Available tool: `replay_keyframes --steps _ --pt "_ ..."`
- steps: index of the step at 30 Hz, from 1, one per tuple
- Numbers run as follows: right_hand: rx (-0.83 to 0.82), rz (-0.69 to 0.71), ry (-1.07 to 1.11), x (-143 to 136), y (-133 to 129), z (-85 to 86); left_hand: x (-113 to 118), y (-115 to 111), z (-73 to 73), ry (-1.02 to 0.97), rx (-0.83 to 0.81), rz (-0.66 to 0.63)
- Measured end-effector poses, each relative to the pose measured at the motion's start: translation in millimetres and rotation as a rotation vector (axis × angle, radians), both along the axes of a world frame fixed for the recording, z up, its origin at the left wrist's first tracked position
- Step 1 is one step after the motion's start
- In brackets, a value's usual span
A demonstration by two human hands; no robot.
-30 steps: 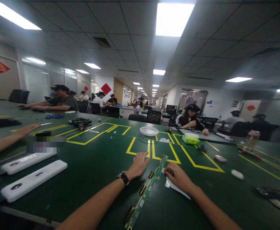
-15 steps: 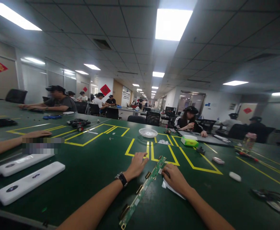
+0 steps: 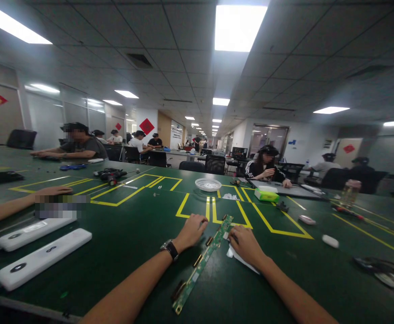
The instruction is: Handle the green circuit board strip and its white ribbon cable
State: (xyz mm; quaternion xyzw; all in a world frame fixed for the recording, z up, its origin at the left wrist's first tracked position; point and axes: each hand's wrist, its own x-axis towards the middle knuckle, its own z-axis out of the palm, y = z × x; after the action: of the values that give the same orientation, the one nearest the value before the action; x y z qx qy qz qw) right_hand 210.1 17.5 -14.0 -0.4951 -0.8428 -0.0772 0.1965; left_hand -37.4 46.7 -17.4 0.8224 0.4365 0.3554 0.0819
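A long, narrow green circuit board [image 3: 202, 265] with dark gold-edged connectors along its left side lies slantwise on the green table [image 3: 132, 234]. Left of its far end is my left hand [image 3: 192, 230], palm down, fingers loosely bent and apart, holding nothing visible. A watch is on that wrist. My right hand [image 3: 246, 243] is curled at the board's right edge, near its far end. A thin white sheet [image 3: 244, 261] sticks out beneath this hand, with a white bit at the fingertips. The fingertips are partly hidden.
A white plastic basket [image 3: 208, 184] stands farther back. White power strips [image 3: 45, 258] lie at left, near another person's hand [image 3: 57, 190]. At right are a green-and-white pack [image 3: 266, 194], a white rounded object [image 3: 330, 241] and a bottle [image 3: 350, 193]. Yellow tape marks the tabletop.
The circuit board has shifted slightly away from me, its near end a little to the right. My right hand has moved slightly forward; my left hand has stayed almost still.
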Motion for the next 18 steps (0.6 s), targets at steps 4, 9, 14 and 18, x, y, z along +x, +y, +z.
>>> replay_keyframes --steps 4,9,14,18 --pt "0.009 -0.155 0.003 9.2 6.8 -0.9 1.9 -5.1 2.8 0.015 -0.002 -0.015" --pt "0.008 0.084 0.025 -6.1 -3.6 -1.5 3.4 -5.7 1.6 0.015 -0.006 -0.007" --pt "0.007 0.14 0.037 -12.6 -2.6 -2.2 6.5 -9.6 -0.8 0.07 -0.055 -0.059" --pt "0.002 -0.11 0.016 12.5 12.8 -0.6 12.0 -19.3 -0.6 0.103 -0.054 -0.118"
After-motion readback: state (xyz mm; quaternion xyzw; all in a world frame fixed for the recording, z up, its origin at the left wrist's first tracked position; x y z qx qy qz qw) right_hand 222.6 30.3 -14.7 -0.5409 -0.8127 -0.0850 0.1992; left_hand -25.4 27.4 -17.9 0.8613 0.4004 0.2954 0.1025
